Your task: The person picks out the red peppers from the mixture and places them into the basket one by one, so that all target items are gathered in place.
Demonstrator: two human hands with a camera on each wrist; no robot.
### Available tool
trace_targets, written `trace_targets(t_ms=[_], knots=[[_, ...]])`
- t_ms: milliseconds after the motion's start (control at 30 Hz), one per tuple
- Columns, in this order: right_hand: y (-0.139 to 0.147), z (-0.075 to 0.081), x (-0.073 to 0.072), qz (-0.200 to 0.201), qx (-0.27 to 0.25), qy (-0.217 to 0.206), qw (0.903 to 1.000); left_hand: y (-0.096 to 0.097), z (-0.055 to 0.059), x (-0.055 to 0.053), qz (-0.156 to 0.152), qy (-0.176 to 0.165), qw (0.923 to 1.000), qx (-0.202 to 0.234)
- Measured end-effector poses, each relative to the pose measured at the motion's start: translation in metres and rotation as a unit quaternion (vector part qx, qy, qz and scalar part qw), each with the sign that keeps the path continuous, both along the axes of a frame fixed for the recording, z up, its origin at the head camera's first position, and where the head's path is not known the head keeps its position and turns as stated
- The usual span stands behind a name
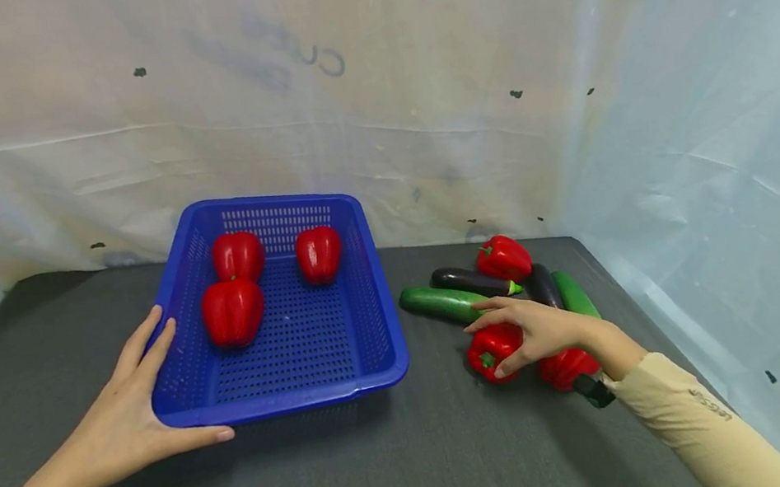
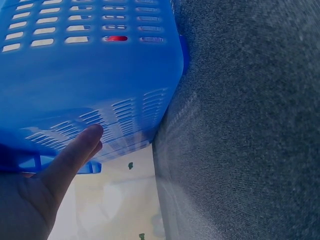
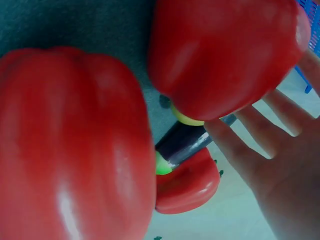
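Note:
A blue plastic basket [image 1: 290, 386] stands at centre left. My left hand [image 1: 123, 422] rests at its near left corner, fingers fairly straight along the left rim and thumb stretched below the front rim. The left wrist view shows that hand against the slotted outer wall [image 2: 90, 75]. On the right, my right hand [image 1: 540, 326] holds a red bell pepper [image 1: 484, 355], fingers over its top and far side, thumb on its near side. In the right wrist view the fingers reach along this pepper [image 3: 225, 55]. Another red bell pepper [image 1: 565, 369] lies under the right wrist.
Three red bell peppers [image 1: 319, 255] sit inside the basket. Beyond my right hand lie a green cucumber-like vegetable [image 1: 439, 303], an eggplant [image 1: 470, 280], another bell pepper [image 1: 504, 259], a second eggplant [image 1: 542, 286] and a second green vegetable [image 1: 575, 296]. Plastic sheeting [image 1: 416, 107] hangs behind the grey table.

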State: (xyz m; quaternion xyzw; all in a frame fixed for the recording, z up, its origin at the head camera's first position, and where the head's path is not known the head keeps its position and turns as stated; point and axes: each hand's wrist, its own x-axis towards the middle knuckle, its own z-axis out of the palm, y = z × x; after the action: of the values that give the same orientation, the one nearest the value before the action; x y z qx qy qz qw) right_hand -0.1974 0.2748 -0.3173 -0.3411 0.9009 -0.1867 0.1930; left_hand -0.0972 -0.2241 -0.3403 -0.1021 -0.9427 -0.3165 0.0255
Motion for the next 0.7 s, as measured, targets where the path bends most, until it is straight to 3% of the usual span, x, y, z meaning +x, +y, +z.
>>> trace_targets(t_ms=[367,567,700], knots=[[0.0083,0.0004,0.0017,-0.020,0.013,-0.018,0.9996,0.0002,-0.0003,0.0009,-0.001,0.004,1.0000,0.004],[0.0077,-0.0027,0.0013,-0.057,0.011,0.026,0.9980,0.0003,-0.0006,0.0003,-0.001,0.004,1.0000,0.002],[0.0066,-0.0061,0.0011,-0.102,0.017,0.051,0.9933,0.0002,-0.0007,0.0000,-0.001,0.004,1.0000,0.001]])
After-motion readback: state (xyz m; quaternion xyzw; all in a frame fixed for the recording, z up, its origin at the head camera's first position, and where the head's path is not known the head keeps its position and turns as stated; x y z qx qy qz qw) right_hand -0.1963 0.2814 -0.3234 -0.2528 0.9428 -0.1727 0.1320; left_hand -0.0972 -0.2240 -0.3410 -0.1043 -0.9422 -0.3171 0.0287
